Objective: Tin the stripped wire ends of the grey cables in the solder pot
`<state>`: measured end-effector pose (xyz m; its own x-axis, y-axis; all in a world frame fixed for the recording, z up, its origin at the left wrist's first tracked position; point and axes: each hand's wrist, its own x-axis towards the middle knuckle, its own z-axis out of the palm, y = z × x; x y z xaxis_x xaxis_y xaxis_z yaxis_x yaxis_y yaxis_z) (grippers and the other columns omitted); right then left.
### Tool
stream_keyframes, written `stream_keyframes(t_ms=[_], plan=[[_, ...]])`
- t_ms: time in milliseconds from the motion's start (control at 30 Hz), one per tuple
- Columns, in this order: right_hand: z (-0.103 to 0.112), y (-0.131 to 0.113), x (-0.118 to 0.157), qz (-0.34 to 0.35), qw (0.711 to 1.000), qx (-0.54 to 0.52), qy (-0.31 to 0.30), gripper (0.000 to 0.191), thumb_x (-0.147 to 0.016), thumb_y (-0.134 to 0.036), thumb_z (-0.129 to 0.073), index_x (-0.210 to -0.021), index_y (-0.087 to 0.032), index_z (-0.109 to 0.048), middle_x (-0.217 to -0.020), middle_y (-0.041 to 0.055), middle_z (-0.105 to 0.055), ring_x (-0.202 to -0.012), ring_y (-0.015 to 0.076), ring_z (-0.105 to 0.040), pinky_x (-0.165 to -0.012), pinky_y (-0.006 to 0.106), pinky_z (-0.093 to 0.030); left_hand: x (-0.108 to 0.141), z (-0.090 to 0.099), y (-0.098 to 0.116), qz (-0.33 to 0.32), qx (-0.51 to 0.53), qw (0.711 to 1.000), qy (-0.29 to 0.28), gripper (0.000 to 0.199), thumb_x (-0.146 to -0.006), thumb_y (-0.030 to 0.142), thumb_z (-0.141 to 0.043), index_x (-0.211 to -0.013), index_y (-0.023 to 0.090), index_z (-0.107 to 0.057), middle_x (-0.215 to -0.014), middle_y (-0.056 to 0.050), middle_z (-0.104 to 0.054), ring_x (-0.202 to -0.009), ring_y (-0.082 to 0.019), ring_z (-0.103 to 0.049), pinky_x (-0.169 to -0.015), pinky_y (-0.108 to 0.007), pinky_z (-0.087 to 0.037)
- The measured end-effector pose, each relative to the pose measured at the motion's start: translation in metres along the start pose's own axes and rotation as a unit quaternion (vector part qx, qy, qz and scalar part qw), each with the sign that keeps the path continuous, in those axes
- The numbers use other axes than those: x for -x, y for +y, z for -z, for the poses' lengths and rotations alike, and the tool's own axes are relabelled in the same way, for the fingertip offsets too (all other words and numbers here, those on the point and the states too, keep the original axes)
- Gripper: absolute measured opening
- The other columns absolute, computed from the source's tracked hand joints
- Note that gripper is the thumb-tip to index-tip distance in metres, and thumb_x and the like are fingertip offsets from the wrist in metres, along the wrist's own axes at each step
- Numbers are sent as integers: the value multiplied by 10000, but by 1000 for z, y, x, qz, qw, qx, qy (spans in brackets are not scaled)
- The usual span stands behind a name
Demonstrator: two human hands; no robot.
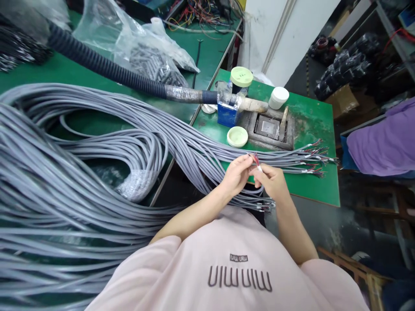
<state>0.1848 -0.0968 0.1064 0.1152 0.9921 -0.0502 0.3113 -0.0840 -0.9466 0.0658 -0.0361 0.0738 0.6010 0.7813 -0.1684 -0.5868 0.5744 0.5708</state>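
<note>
In front of my chest, both hands work at the stripped end of one grey cable (pixel 260 169), where thin red and dark wires fan out past a white band. My right hand (pixel 272 179) is closed around the cable just below the wires. My left hand (pixel 237 173) pinches at the wire tips; which strands are between its fingers is too small to tell. Below and behind the hands run many grey cables (pixel 201 166), their stripped ends (pixel 316 157) lying at the right. A second group of cable ends (pixel 264 205) lies close to my body.
A blackened solder pot (pixel 270 128) with a stick across it sits in the green table (pixel 316 125). A ribbed hose (pixel 129 73) reaches it over a blue box (pixel 227 113). Nearby are a cream dish (pixel 237 137), a lidded jar (pixel 241 77) and a white jar (pixel 279 98). A person in purple (pixel 384 138) is right.
</note>
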Motion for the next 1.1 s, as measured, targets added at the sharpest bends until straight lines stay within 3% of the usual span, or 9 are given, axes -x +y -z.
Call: stream_keyframes(t_ms=[133,200,267,400,533,633,733,900,1100], plan=[[-3,7,10,-5,998,-27,-63,281,-907,-412,-547,-779,-224,-712,-527,-31,-588,-479,118,-552,-515,247,-446,-7,5,-1,108,20,991,-69,208,-714,330,-712,-689,157,-599,-812,-35,-658,-546,-111,-571,-425,-241,-440],[-6,9,13,-6,998,-30,-63,294,-908,-425,-551,-766,-230,-717,-493,-33,-578,-456,121,-538,-500,252,-442,-7,8,-6,188,11,977,-105,255,-733,400,-682,-724,155,-611,-693,-25,-631,-463,-128,-561,-364,-248,-415],[-9,12,15,-4,998,-43,-46,298,-911,-431,-549,-769,-234,-720,-484,-35,-577,-443,122,-532,-494,257,-444,-4,11,-11,212,-8,971,-114,364,-772,500,-651,-853,144,-658,-582,1,-581,-408,-142,-558,-353,-251,-419],[-15,20,18,-1,996,-91,-7,376,-907,-431,-559,-600,-231,-644,-447,-32,-564,-428,131,-522,-507,278,-453,8,16,-12,164,-50,976,-134,561,-773,599,-666,-1067,121,-684,-576,0,-595,-432,-149,-599,-443,-247,-464],[-14,20,25,-9,999,-49,-1,339,-887,-422,-587,-620,-224,-649,-563,-8,-633,-538,160,-589,-557,293,-473,17,18,-8,114,-92,983,-113,460,-768,543,-715,-994,142,-730,-715,-26,-646,-520,-109,-584,-527,-234,-450],[0,11,32,21,993,51,108,219,-859,-383,-630,-748,-205,-694,-724,10,-665,-677,164,-614,-631,278,-479,21,18,-6,33,-151,985,-83,353,-771,494,-733,-822,145,-759,-1027,-86,-681,-862,-165,-632,-789,-275,-484],[14,-3,37,60,973,79,208,152,-845,-347,-659,-788,-211,-697,-736,-3,-652,-669,136,-584,-647,258,-467,24,17,-7,12,-190,977,-100,318,-805,475,-706,-834,165,-770,-1044,-85,-691,-1017,-204,-609,-938,-310,-439],[17,-20,40,31,989,62,130,218,-824,-324,-703,-1018,-225,-701,-583,-51,-614,-530,109,-563,-571,236,-456,31,12,-10,58,-210,964,-153,389,-833,516,-661,-823,137,-753,-823,-63,-713,-814,-165,-629,-848,-286,-454],[14,-17,50,-9,996,-62,61,169,-848,-326,-670,-951,-208,-732,-544,-38,-650,-428,106,-573,-469,225,-441,44,9,-19,95,-215,955,-181,425,-813,535,-674,-733,120,-720,-688,-51,-675,-664,-129,-600,-716,-257,-468]])
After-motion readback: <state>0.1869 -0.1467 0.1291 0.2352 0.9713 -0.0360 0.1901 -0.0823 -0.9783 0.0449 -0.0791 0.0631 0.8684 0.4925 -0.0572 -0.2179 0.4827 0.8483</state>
